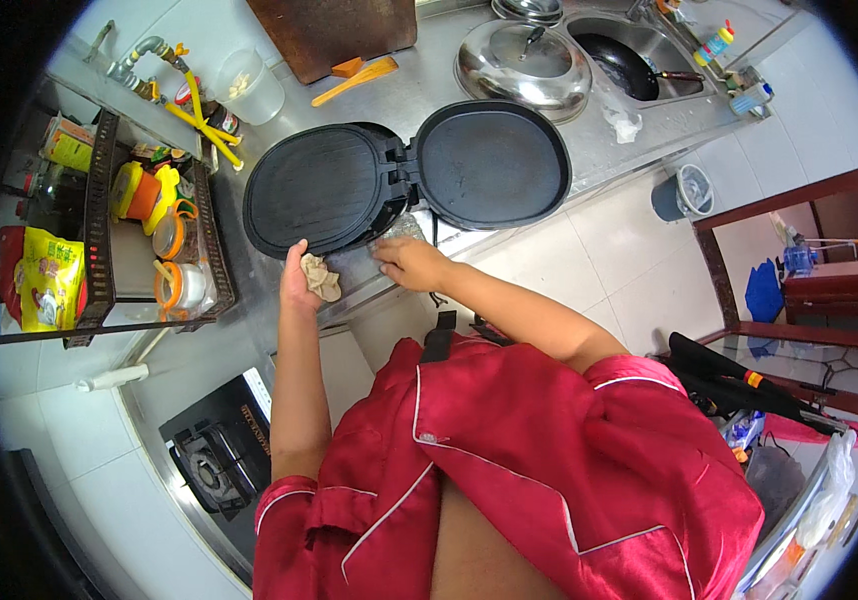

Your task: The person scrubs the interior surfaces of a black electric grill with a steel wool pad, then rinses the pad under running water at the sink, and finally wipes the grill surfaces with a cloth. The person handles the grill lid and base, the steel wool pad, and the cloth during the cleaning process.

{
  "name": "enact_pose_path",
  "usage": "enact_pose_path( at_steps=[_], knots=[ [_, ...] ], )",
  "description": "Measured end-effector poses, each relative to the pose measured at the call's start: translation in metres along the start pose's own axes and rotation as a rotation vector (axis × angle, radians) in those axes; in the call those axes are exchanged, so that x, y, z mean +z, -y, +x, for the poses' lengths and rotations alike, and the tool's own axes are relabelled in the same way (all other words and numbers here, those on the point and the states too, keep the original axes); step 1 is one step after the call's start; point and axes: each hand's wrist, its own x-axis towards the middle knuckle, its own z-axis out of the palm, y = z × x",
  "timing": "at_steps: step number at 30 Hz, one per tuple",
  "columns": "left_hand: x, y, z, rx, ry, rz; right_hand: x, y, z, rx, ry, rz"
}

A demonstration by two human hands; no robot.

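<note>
An electric griddle lies unfolded on the steel counter (286, 150), with a ridged black plate (316, 191) on the left and a smooth black pan (492, 165) on the right, joined by a hinge. My left hand (298, 279) is at the front rim of the ridged plate, thumb up against it, and holds a crumpled beige cloth or paper (321, 278). My right hand (415, 264) reaches to the counter's front edge just below the hinge. Its fingers are slightly bent and apart, with nothing seen in them. A greyish patch beyond those fingers is unclear.
Behind the griddle are a wooden spatula (357, 81), a plastic tub (250, 88) and a large steel lid (525, 67). A black wok (616, 64) sits in the sink (688, 88). A condiment rack (102, 217) stands left, above a gas stove (211, 465).
</note>
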Motion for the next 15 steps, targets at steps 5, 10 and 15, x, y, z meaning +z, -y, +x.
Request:
enact_pose_path(
  at_steps=[5, 10, 15],
  knots=[
    [-0.003, 0.012, -0.002, -0.001, 0.01, -0.045, -0.026, 0.033, -0.045, 0.292, -0.061, 0.213],
    [0.019, 0.036, -0.058, 0.062, 0.141, -0.197, -0.048, 0.027, -0.11, 0.609, -0.317, 0.496],
    [0.128, 0.071, -0.099, 0.815, -0.05, 0.476, -0.079, 0.013, -0.159, 0.735, -0.54, 0.638]
  ],
)
